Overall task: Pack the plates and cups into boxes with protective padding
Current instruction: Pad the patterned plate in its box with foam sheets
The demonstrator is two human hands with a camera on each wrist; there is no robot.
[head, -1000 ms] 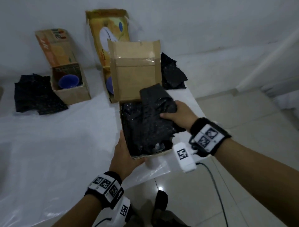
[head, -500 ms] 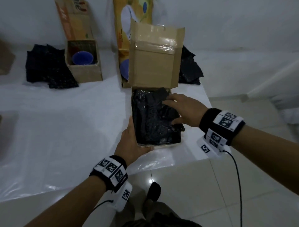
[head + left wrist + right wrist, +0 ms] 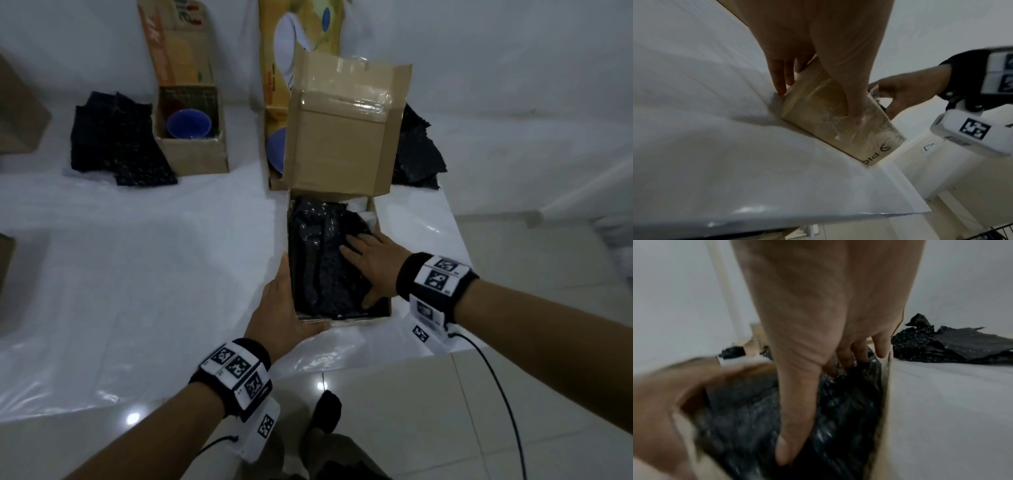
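- Brown cardboard box (image 3: 342,317) stands on the white-covered bench (image 3: 137,274), near its front right corner, long axis running away from the person, its taped lid flap (image 3: 342,137) raised upright at the far end.
- Black bubble wrap (image 3: 318,260) fills the box and lies lengthwise along it, with a little white showing at the far right corner inside.
- The right hand (image 3: 373,263) lies flat on the wrap at the box's right side, fingers straight and spread, pressing down; the thumb points toward the near end.
- The left hand (image 3: 281,308) rests against the box's left wall and near corner, fingers straight alongside the cardboard and thumb laid across the near face, steadying rather than pinching.
- Further back left, a smaller open carton (image 3: 191,137) holds a blue cup (image 3: 188,125), mouth up.
- A yellow printed carton (image 3: 274,102) behind the lid flap shows a blue plate (image 3: 275,150) standing on edge.
- Loose black bubble-wrap sheets lie at the far left (image 3: 116,144) and at the far right (image 3: 416,150), just beside the lid flap.
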